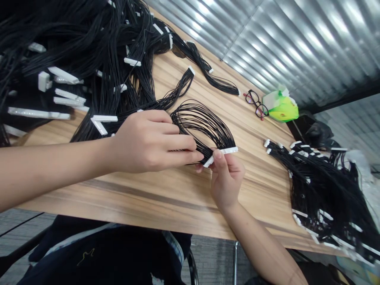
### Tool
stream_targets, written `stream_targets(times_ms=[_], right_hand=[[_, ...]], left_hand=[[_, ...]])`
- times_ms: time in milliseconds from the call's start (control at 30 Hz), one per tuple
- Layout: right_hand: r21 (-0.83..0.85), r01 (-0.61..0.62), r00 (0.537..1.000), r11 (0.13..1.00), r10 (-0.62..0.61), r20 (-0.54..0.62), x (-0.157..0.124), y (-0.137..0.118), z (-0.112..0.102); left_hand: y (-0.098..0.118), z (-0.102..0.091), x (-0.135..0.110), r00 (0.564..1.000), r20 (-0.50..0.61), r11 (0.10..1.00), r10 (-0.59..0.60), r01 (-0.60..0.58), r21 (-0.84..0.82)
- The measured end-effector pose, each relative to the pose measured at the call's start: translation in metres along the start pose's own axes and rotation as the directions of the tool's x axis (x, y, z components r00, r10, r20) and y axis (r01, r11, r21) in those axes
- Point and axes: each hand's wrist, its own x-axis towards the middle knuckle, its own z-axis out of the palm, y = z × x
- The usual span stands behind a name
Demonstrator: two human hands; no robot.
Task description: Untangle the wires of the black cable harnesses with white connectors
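Note:
A looped black wire harness is in front of me, its thin wires arching up from the wood table. Both of its white connectors meet at an angle on its right side. My right hand pinches these connectors between thumb and fingers. From the left, my left hand reaches over the wires, its fingers pressed together around them close to the connectors. Its thumb is hidden. Just behind my left wrist lie two more white connectors at the end of another bundle.
A large heap of black wire harnesses fills the table's left. More harnesses are piled at the right. Eyeglasses and a green-and-white plastic packet lie at the back edge, by a corrugated metal wall.

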Motion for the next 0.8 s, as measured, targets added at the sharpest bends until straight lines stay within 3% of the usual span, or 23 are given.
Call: stream_targets(times_ms=[100,233,333,500,700,800], right_hand=[[-0.009,-0.006,1.000,1.000,0.006,-0.008,0.001,0.000,0.000],[0.010,0.007,1.000,1.000,-0.007,-0.008,0.002,0.000,0.001],[0.039,0.007,1.000,0.999,-0.007,-0.009,0.001,-0.001,0.001],[0.026,-0.001,1.000,1.000,0.002,-0.025,0.001,-0.001,0.002],[0.025,0.029,0.999,0.999,-0.028,-0.022,0.002,-0.001,0.003],[-0.037,0.081,0.996,0.996,-0.082,-0.027,0.003,-0.003,0.004]], left_hand=[[-0.007,-0.002,0.004,0.998,0.040,0.997,0.043,-0.040,-0.072],[-0.008,-0.002,0.003,0.993,0.091,0.995,-0.069,0.075,-0.067],[-0.008,-0.002,0.004,0.994,0.087,0.993,-0.058,0.066,-0.093],[-0.013,0.000,0.006,0.980,0.174,0.977,-0.092,0.123,-0.177],[-0.009,0.003,0.001,0.997,0.063,0.999,0.042,-0.042,-0.006],[-0.005,0.002,0.002,0.998,0.043,0.998,0.052,-0.053,0.024]])
